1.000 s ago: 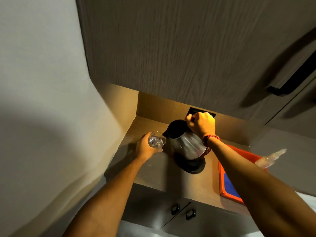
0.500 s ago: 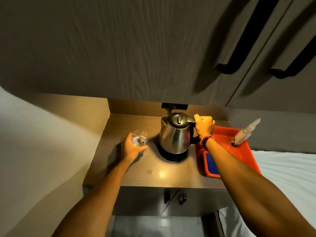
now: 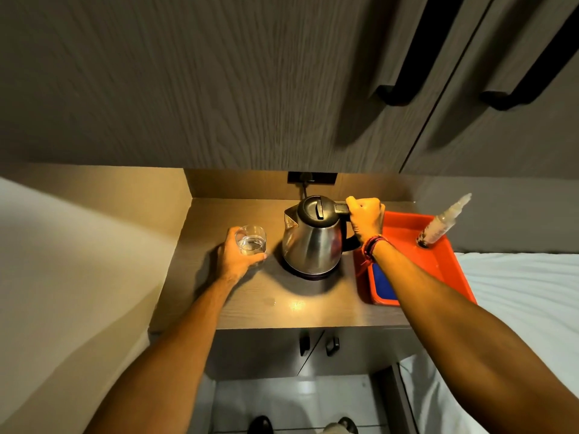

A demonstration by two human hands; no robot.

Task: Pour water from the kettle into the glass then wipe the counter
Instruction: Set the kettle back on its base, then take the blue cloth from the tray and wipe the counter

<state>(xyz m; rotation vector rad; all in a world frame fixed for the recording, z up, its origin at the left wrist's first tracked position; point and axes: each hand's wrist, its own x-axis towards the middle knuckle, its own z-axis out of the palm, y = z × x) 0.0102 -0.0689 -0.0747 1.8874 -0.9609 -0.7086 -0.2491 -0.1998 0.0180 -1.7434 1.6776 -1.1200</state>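
A steel kettle (image 3: pixel 310 245) with a black lid stands upright on its black base on the wooden counter (image 3: pixel 282 308). My right hand (image 3: pixel 366 217) grips the kettle's black handle. Left of the kettle, my left hand (image 3: pixel 235 258) holds a clear glass (image 3: pixel 250 240) with some water in it, resting on or just above the counter. A few water drops (image 3: pixel 271 301) glisten on the counter in front of the kettle.
An orange tray (image 3: pixel 438 267) sits right of the kettle with a spray bottle (image 3: pixel 441 222) and a blue cloth (image 3: pixel 383 285) in it. Dark cabinet doors (image 3: pixel 282 83) with black handles hang overhead. A white bed (image 3: pixel 517 292) lies to the right, a wall to the left.
The kettle went from tilted toward the glass to upright on its base. The view swung from leftward to straight at the counter. My left hand lowered the glass slightly.
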